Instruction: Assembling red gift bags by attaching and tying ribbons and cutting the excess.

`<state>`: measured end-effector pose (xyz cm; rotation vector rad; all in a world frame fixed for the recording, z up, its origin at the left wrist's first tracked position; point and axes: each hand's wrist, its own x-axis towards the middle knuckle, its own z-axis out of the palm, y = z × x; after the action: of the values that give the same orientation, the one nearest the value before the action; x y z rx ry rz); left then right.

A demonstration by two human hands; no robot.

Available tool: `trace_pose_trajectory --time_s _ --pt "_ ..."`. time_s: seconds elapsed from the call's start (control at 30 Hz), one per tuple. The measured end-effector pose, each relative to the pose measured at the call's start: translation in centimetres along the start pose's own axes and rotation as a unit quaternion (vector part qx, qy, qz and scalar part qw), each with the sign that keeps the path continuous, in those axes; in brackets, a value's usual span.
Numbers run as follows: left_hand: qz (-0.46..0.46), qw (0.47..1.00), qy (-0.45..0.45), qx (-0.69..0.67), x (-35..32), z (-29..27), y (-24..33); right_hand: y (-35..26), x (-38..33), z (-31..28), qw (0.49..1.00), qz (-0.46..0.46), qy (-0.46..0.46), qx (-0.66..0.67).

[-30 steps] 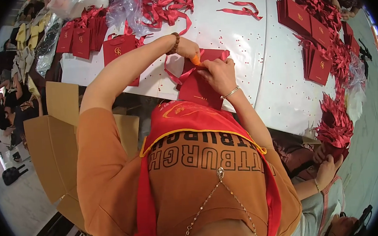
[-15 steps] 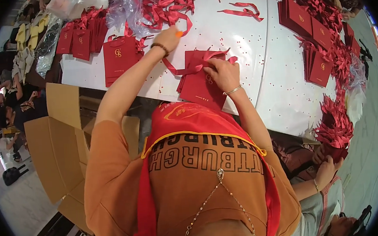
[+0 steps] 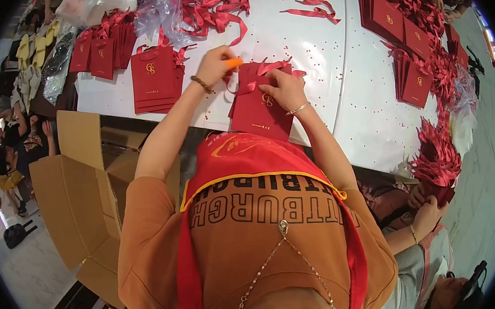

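Observation:
In front of me a small stack of dark red paper gift bags (image 3: 260, 117) lies on the white table, with red ribbon (image 3: 247, 89) across its upper part. Over the top bag is my right hand (image 3: 287, 92), its thumb and fingers bent together around the ribbon near the bag's upper edge. My left hand (image 3: 216, 68) hovers just left of the stack's top corner, fingers curled. Something small and orange (image 3: 233, 63) shows at its fingertips; whether it is held or worn is unclear. A strand of ribbon runs beneath those fingers, and their grip on it is hidden.
More red bags (image 3: 155, 80) stand stacked at the left, beside loose ribbons (image 3: 213, 9) and clear plastic (image 3: 158, 16). Ribboned bags (image 3: 413, 86) line the right side. An open cardboard box (image 3: 73, 197) sits at my left. A co-worker's hands (image 3: 429, 215) hold a bag at lower right.
My left hand has come down and nearer the stack, and the ribbon once stretched toward it now hangs slacker. My right hand has shifted slightly left, staying at the bag's upper part.

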<state>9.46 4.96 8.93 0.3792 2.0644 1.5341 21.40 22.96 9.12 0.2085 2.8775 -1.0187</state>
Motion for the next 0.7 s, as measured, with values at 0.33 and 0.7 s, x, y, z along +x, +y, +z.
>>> trace_pose_trajectory --time_s 0.33,0.7 --pt "0.005 0.988 -0.138 0.064 -0.3 4.2 2.4 0.1 -4.0 -3.8 0.978 -0.087 0.129 -0.140" --pt "0.078 0.988 -0.102 0.089 -3.6 8.5 2.6 2.7 -3.5 -2.8 0.977 0.108 0.007 0.184"
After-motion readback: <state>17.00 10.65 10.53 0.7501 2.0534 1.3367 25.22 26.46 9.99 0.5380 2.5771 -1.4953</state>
